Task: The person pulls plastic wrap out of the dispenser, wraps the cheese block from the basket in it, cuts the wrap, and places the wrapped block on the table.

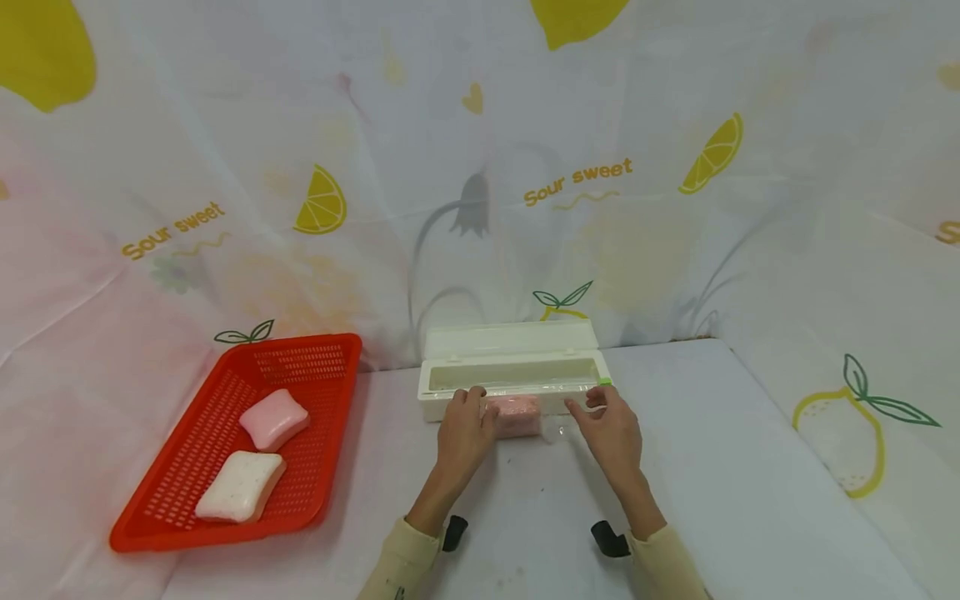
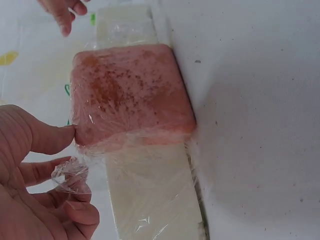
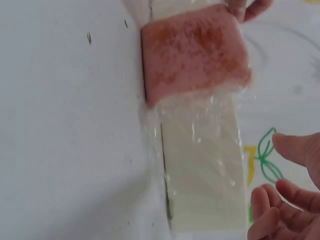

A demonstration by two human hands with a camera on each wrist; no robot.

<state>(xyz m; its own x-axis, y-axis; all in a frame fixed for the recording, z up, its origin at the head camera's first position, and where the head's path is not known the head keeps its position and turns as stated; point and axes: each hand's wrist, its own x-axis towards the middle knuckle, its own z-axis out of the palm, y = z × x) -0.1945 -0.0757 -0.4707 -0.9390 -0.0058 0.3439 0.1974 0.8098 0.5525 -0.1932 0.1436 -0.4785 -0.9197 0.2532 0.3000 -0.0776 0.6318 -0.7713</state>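
Observation:
A pink, squarish block (image 1: 517, 416) with a brown-speckled face stands against the front of a white cling film dispenser box (image 1: 431, 408), whose lid (image 1: 510, 338) is raised. Clear cling film (image 2: 145, 217) lies over the block and stretches along the box front. At the block's left side is my left hand (image 1: 463, 433). Its thumb touches the block's corner, and its curled fingers hold a crumpled bunch of film (image 2: 72, 176). My right hand (image 1: 611, 429) is at the box's right end, fingers loosely bent and apart from the block, with nothing visible in them.
To the left stands a red perforated basket (image 1: 322, 500) holding a pink pillow-shaped block (image 1: 274, 418) and a white one (image 1: 240, 486). A lemon-print cloth (image 1: 480, 275) hangs behind the box. A small green tab (image 1: 604, 382) shows at the box's right end.

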